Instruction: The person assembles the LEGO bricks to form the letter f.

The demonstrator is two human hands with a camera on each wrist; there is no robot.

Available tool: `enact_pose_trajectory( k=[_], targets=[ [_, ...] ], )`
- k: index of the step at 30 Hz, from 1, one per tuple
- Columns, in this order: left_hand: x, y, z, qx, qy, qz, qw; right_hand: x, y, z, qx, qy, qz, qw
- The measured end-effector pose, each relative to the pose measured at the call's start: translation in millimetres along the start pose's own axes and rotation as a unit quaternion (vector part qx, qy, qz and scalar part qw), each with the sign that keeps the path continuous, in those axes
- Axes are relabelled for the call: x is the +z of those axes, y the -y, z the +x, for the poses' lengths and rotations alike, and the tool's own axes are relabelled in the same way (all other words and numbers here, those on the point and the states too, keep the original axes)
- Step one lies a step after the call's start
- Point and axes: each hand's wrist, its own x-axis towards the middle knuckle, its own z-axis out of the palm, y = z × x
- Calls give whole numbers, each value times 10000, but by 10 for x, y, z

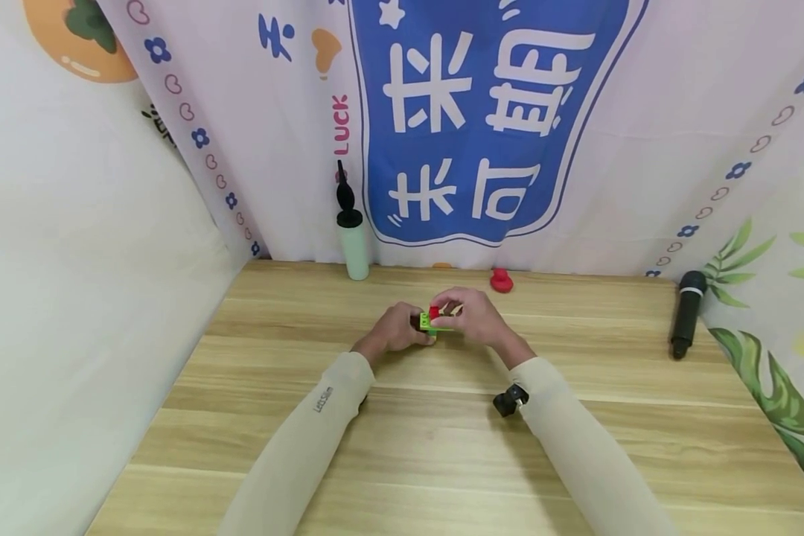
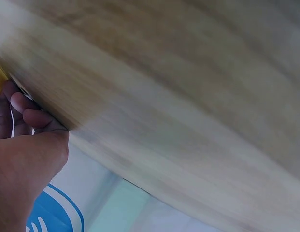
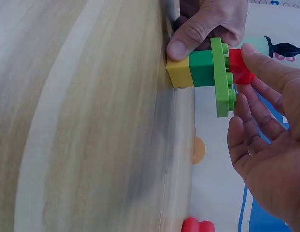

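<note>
In the right wrist view a yellow block (image 3: 179,73) stands on the tabletop with a dark green block (image 3: 202,68) on it and a long light green brick (image 3: 220,82) across the top. A red block (image 3: 239,66) sits at the light green brick's studs, pinched between thumb and fingers of my right hand (image 3: 275,111). My left hand (image 3: 207,24) grips the yellow block, its thumb on the side. In the head view my left hand (image 1: 399,327) and right hand (image 1: 474,316) meet at the stack; the left wrist view barely shows the blocks.
On the wooden table (image 1: 435,447), a mint green pump (image 1: 355,249) with a black top stands at the back edge. A red toy (image 1: 501,281) lies behind my right hand, and a black microphone (image 1: 688,313) lies at the right edge. A printed curtain hangs behind.
</note>
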Motion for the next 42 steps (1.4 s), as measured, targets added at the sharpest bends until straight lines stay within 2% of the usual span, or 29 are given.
enact_pose_trajectory(
  k=[10, 17, 30, 36, 42],
  targets=[
    [5, -3, 15, -1, -31, 43, 10000, 4, -1, 5, 198, -51, -63, 9998],
    [3, 0, 5, 21, -54, -7, 10000, 13, 23, 34, 96, 52, -116, 9999],
    [10, 1, -7, 62, -102, -39, 9999, 30, 19, 72, 252, 84, -68, 9996],
    [49, 6, 17, 139, -127, -58, 9998, 14, -20, 38, 409, 28, 58, 9991],
    [14, 20, 19, 119, -100, 20, 9999, 26, -15, 48, 480, 10, 159, 9987]
  ],
)
